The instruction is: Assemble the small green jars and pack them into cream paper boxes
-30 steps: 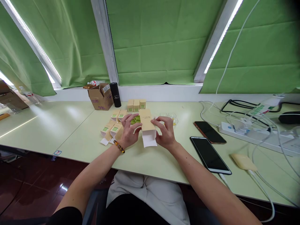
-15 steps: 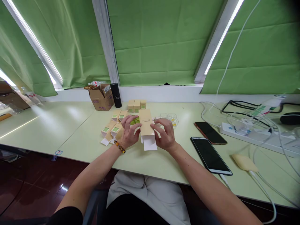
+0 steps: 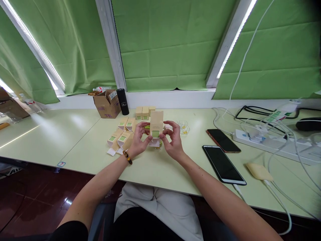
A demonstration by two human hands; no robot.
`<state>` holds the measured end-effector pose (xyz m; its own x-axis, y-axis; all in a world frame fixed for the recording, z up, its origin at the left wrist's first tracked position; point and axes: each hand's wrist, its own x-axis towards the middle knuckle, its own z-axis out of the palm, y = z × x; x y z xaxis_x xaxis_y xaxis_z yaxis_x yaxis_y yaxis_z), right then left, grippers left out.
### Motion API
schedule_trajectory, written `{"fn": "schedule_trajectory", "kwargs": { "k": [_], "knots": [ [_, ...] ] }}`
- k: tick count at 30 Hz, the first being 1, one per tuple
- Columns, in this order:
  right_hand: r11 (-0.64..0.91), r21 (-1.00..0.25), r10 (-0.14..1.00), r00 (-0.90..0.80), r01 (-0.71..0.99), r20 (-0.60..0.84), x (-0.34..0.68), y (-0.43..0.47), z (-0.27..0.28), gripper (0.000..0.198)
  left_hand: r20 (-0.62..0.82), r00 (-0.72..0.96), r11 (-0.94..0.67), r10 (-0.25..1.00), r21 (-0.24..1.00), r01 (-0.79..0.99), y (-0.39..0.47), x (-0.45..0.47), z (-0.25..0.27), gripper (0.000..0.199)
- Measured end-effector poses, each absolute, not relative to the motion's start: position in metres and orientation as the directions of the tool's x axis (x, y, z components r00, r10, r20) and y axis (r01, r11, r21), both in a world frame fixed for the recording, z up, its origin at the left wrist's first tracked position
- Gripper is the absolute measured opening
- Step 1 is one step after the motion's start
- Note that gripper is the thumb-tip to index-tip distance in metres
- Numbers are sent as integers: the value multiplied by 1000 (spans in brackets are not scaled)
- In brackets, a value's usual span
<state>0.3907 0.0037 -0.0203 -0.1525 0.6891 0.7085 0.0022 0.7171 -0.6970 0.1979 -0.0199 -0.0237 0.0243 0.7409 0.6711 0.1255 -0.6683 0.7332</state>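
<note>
Between my two hands is a small tan cardboard box (image 3: 156,124) with a green window near its lower edge, and a white flap hangs below it. My left hand (image 3: 140,139) grips its left side with thumb and fingers. On the opposite side, my right hand (image 3: 173,139) pinches the box likewise. Green pieces behind and below the box are mostly hidden by it and my fingers. Left of my left hand lie several tan boxes (image 3: 124,139) with green windows, the nearer ones with white flaps out. Clear round plastic containers (image 3: 184,127), some with yellow in them, rest beyond my right hand.
Closed tan boxes (image 3: 142,113) stand in a row at the back. An open brown carton (image 3: 107,105) and a black cylinder (image 3: 122,102) are near the wall. Two phones (image 3: 224,164), a power strip (image 3: 265,142) with tangled cables, and a yellowish charger (image 3: 259,172) lie on the right.
The box has been tilted more upright, so its green window now faces me and less of the white flap shows. Both hands stay on its sides.
</note>
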Motion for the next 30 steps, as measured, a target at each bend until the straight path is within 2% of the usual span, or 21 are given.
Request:
{"fn": "schedule_trajectory", "kwargs": {
  "k": [3,7,14,20,24,30],
  "knots": [
    [705,-709,699,-167,-2,695,389,4,-23,44,651,9,-644,759,749,158,-21,199,-22,66],
    [747,-664,655,-207,33,726,388,5,-22,29,644,-27,-624,764,750,219,-23,200,-20,56],
    [708,-706,673,-319,16,668,393,4,-22,39,671,-28,-641,741,718,272,-21,197,-19,38],
    [650,-753,682,-358,-103,638,398,8,-26,41,658,16,-643,753,730,232,-24,192,-16,43],
    [638,-759,685,-352,-133,638,400,10,-25,42,640,86,-640,763,733,230,-29,190,-11,54],
    [636,-758,688,-337,-149,643,401,12,-25,40,644,32,-635,764,742,216,-23,192,-16,53]
  ]
}}
